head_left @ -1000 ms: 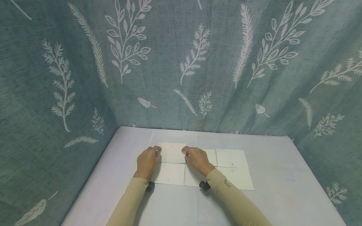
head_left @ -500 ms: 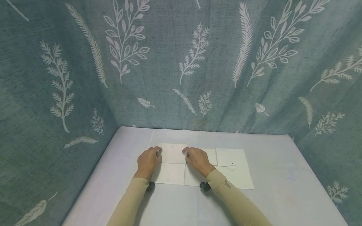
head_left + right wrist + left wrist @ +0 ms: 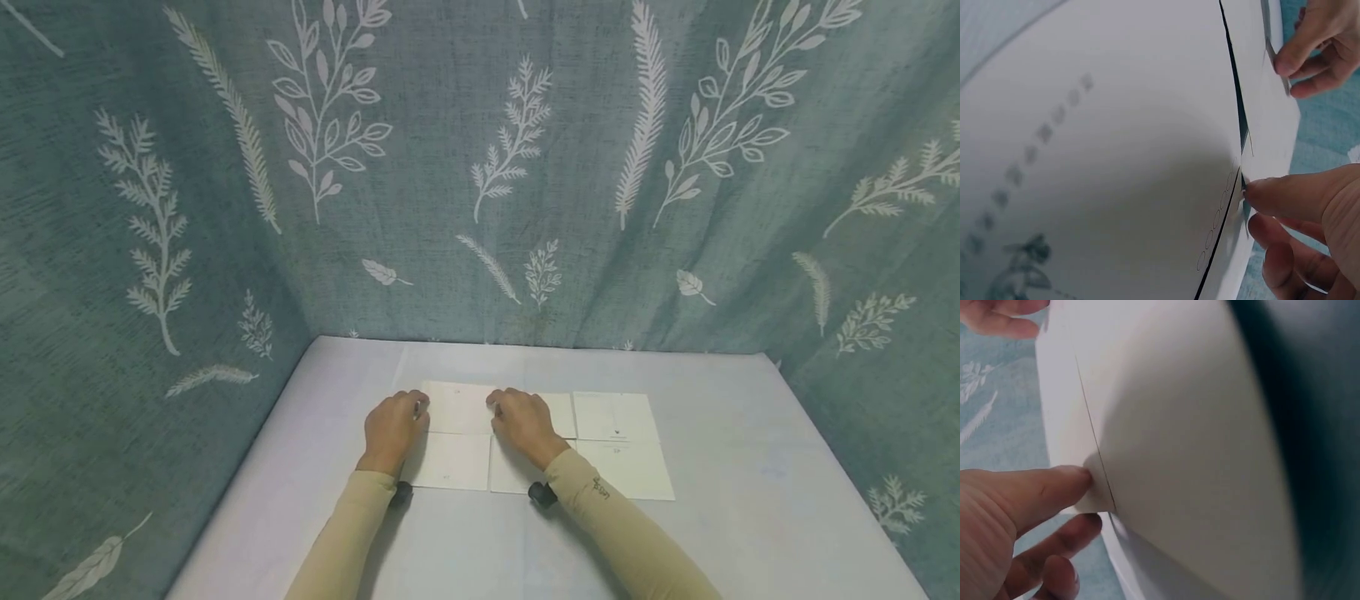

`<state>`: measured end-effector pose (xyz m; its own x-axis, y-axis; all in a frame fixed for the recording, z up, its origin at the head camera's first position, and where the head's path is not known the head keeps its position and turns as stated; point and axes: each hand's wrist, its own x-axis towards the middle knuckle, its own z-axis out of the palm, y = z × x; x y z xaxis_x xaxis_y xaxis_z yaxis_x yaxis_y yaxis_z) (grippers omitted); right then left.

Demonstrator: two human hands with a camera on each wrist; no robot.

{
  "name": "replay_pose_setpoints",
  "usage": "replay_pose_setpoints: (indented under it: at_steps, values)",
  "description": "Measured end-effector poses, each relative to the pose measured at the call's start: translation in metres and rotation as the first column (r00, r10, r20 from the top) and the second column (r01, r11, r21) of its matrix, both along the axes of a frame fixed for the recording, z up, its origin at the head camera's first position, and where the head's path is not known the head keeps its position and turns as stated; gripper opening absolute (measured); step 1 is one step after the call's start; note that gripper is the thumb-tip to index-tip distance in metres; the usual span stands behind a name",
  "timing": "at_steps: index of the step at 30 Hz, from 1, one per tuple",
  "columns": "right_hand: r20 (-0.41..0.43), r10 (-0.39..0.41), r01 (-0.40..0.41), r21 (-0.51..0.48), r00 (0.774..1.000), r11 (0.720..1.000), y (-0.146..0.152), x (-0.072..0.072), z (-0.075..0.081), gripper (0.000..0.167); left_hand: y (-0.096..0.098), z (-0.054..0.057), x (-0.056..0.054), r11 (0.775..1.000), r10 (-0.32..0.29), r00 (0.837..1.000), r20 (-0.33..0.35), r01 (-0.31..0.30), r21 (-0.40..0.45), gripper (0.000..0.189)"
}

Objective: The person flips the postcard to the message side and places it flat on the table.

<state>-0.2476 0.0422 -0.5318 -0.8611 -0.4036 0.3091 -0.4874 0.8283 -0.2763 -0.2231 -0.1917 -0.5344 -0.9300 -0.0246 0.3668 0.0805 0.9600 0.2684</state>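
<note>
A white card (image 3: pixel 457 408) lies at the back left of several white cards laid edge to edge. At its left edge, my left hand (image 3: pixel 392 429) pinches it; the left wrist view shows the thumb (image 3: pixel 1072 481) on top and fingers below. My right hand (image 3: pixel 525 425) is at the card's right side, its thumb (image 3: pixel 1266 194) and index fingertip pinching the edge in the right wrist view. Just in front, touching or nearly so, is another white card (image 3: pixel 448 462). My right hand and sleeve partly cover the middle cards.
To the right lie a back card (image 3: pixel 615 415) and a front card (image 3: pixel 630 471) with small print. A white-covered table (image 3: pixel 720 500) bears them all. Teal leaf-patterned curtains (image 3: pixel 450 167) hang behind and at both sides. Dark wrist cameras (image 3: pixel 542 494) sit under the sleeves.
The pinched card has shifted slightly to the right. My right fingertips have moved a little right too, while my left hand has stayed nearly still.
</note>
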Motion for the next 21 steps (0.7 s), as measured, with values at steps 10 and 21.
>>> replay_pose_setpoints:
  at_steps: [10, 21]
  values:
    - [-0.001, -0.024, 0.024, -0.037, 1.0, 0.999, 0.007, 0.005, -0.002, 0.031, 0.0, -0.002, 0.002, 1.0, -0.02, 1.0, 0.017, 0.019, 0.005, 0.026]
    - [-0.066, -0.091, 0.072, -0.247, 0.994, 0.966, 0.052, 0.023, 0.004, 0.023, 0.001, 0.002, 0.015, 0.999, -0.041, 0.985, -0.166, 0.04, -0.009, 0.035]
